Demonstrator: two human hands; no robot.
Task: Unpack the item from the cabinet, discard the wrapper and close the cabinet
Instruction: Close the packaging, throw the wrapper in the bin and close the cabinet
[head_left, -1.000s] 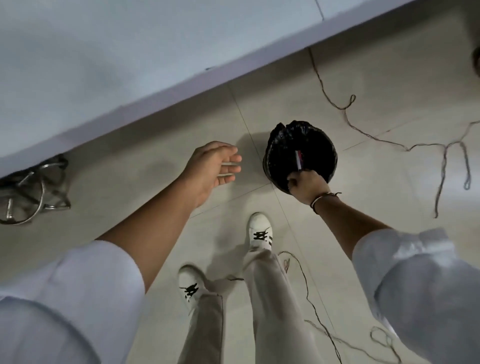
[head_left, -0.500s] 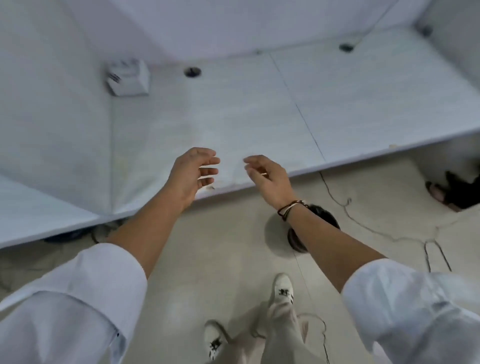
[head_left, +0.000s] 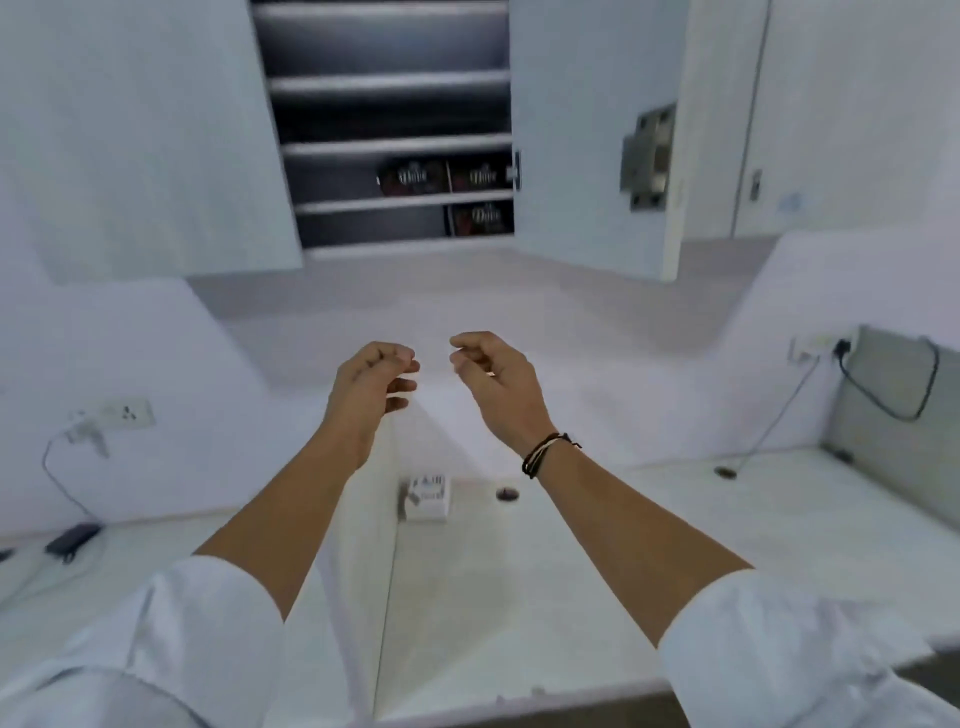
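Note:
The wall cabinet (head_left: 395, 83) stands open above the counter, its left door (head_left: 156, 145) and right door (head_left: 582, 156) both swung out. Dark printed packets (head_left: 413, 177) lie on one shelf and another dark packet (head_left: 480, 218) on the lowest shelf. A small white box (head_left: 427, 499) sits on the white counter (head_left: 519, 597) below my forearms. My left hand (head_left: 374, 382) and my right hand (head_left: 493, 374) are raised side by side below the cabinet, fingers loosely curled, nothing in either. No wrapper or bin is in view.
A small dark round object (head_left: 507, 493) lies beside the white box. Wall sockets with plugged cables sit at the left (head_left: 124, 413) and right (head_left: 815, 345). A grey panel (head_left: 893, 415) leans at the right. A black adapter (head_left: 72, 538) rests on the left counter.
My right hand was at the black bin on the floor holding something; both hands have since risen, empty. My view has swung up from the floor to the counter and the open cabinet.

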